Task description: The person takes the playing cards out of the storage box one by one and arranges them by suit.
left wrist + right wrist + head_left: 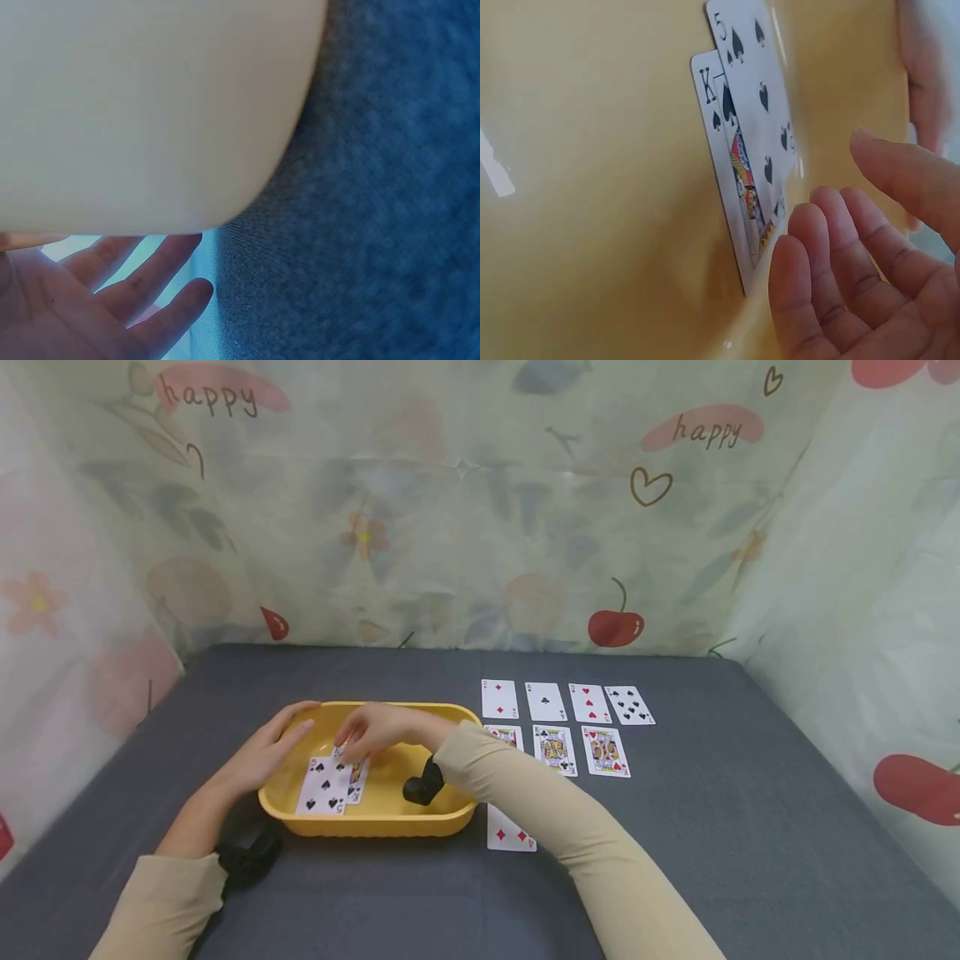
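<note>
A yellow plastic basin [390,827] stands on the dark cloth. Inside, toward its left end, lie a five of spades [322,789] and a king of spades [358,787], the five partly covering the king. My right hand [378,729] reaches in from the right, fingertips at the cards' far end. In the right wrist view its thumb [900,172] stands apart from the fingers, with no card pinched between them. My left hand [258,756] rests against the basin's left end, fingers extended along the outside, as the left wrist view also shows.
Right of the basin, face-up cards lie in rows: a two of diamonds [498,699], a three of hearts [590,702], a spade card [630,705] and several face cards [606,752]. My right forearm partly covers a diamond card [510,833]. Patterned curtains [465,527] enclose the table.
</note>
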